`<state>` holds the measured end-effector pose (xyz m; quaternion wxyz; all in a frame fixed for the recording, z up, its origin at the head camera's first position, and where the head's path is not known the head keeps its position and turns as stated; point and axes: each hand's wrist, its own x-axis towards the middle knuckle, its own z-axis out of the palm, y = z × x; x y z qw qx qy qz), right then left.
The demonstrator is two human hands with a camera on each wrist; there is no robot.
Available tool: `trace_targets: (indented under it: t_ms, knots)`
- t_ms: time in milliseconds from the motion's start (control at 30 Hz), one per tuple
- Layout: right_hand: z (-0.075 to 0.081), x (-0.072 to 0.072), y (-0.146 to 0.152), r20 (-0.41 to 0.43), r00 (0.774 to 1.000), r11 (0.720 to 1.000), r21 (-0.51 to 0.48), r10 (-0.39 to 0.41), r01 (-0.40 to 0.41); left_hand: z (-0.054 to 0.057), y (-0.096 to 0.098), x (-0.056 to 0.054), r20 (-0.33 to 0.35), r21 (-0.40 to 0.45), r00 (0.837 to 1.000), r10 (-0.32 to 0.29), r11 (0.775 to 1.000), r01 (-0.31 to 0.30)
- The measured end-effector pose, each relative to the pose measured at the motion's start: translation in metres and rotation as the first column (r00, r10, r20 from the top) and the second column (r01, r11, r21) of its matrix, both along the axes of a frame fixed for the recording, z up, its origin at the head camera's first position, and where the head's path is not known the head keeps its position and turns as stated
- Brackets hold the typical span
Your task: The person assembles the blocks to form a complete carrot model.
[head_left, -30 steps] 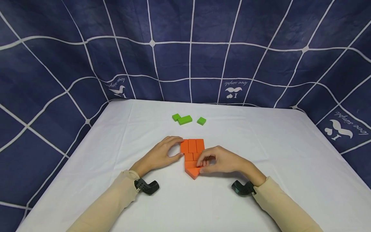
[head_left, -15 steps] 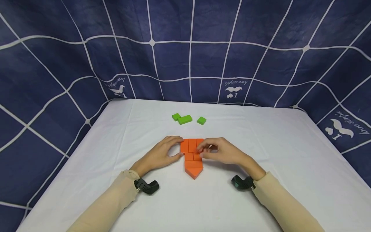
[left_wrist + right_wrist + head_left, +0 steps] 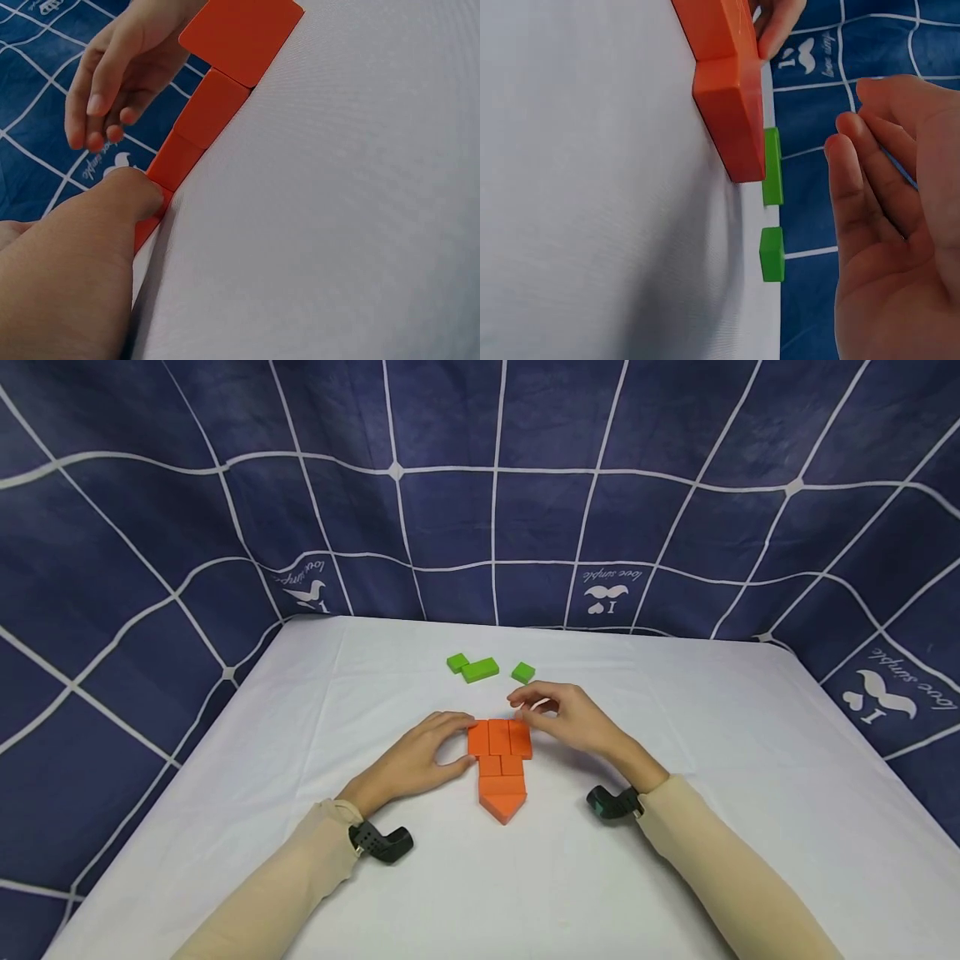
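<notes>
Several orange blocks (image 3: 501, 765) lie fitted together on the white cloth, three upright ones across the far end and a pointed one (image 3: 503, 807) at the near end. At the far left, my left hand (image 3: 414, 757) holds the end orange block (image 3: 477, 738) between a fingertip at its far corner and the thumb at its near corner. My right hand (image 3: 568, 717) hovers by the far right corner of the group, fingers loosely bent with nothing between them. The right wrist view shows its palm and fingers (image 3: 847, 172) apart from the orange blocks (image 3: 727, 112).
Beyond the orange group lie three green blocks: a small one (image 3: 457, 662), a longer one (image 3: 481, 670) touching it, and another small one (image 3: 523, 672) to the right. A navy curtain with white lines (image 3: 480, 510) stands behind the white table (image 3: 720, 735).
My right hand has moved away from me, from the pointed near end along the right side to the far corner. The left hand stays put, and the blocks look unmoved.
</notes>
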<state>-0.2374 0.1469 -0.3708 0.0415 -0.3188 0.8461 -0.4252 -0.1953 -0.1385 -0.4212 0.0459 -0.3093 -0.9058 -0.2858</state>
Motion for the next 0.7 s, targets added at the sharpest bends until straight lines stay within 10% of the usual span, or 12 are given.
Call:
trace_targets:
  t_ms: [700]
  knots:
    - [-0.003,-0.053,-0.028,-0.059,0.990,0.988,0.082,-0.130,0.134,0.001,0.000,0.001,0.004,-0.006,1.000,0.005,1.000,-0.005]
